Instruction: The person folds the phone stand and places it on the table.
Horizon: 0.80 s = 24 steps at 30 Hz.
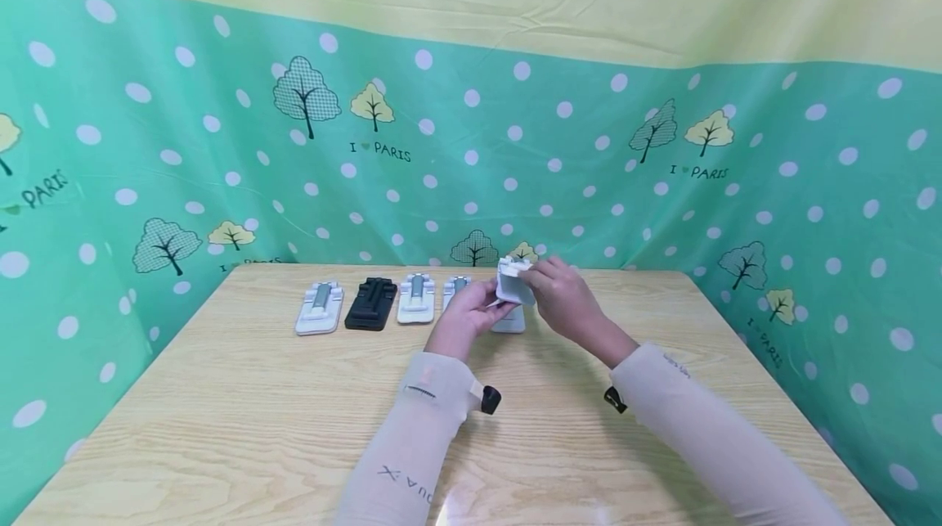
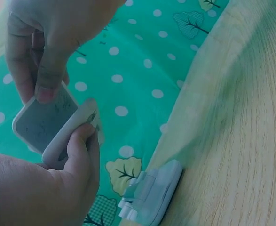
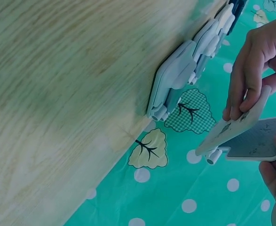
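A white folding phone stand (image 1: 517, 289) is held up above the far part of the table, partly unfolded. My left hand (image 1: 465, 315) grips its white base (image 2: 65, 143), the thumb lying along the edge. From the other side my right hand (image 1: 567, 297) pinches the grey-padded plate (image 2: 46, 117) between thumb and fingers. Base and plate stand apart at an angle, joined at a hinge (image 3: 214, 156). Just beneath the raised stand, another white stand (image 1: 508, 323) lies folded on the table, partly covered in the head view.
To the left, more folded stands lie in a row: a white one (image 1: 320, 307), a black one (image 1: 371, 303), another white one (image 1: 416, 298) and one (image 1: 455, 287) partly behind my left hand. The wooden table (image 1: 257, 428) ends at a green dotted curtain (image 1: 471, 125).
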{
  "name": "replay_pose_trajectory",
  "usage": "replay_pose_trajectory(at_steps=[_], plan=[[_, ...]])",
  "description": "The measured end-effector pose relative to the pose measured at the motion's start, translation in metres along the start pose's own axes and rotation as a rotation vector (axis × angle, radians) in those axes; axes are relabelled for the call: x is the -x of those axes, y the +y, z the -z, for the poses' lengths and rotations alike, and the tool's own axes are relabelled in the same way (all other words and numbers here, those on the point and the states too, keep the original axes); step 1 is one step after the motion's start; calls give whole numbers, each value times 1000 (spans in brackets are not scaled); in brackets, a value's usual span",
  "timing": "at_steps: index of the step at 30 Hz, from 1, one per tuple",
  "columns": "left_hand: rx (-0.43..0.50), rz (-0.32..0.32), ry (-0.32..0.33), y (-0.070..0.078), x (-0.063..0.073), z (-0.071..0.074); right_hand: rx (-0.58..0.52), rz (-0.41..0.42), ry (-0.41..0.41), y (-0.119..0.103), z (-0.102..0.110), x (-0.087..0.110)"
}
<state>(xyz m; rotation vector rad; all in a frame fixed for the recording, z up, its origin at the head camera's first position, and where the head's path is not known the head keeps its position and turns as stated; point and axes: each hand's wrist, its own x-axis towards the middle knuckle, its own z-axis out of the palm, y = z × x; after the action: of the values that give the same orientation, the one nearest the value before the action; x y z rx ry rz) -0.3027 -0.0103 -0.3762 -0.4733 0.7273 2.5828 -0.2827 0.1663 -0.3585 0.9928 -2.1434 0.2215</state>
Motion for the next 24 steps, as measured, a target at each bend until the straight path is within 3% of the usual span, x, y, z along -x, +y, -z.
replay_pose_trajectory(at_steps=[7,24], plan=[[-1,1,16,0,0,1,20,24,-33,-3,-1,3],[30,2,25,3,1,0,-36,-8,-98,-10,-3,6]])
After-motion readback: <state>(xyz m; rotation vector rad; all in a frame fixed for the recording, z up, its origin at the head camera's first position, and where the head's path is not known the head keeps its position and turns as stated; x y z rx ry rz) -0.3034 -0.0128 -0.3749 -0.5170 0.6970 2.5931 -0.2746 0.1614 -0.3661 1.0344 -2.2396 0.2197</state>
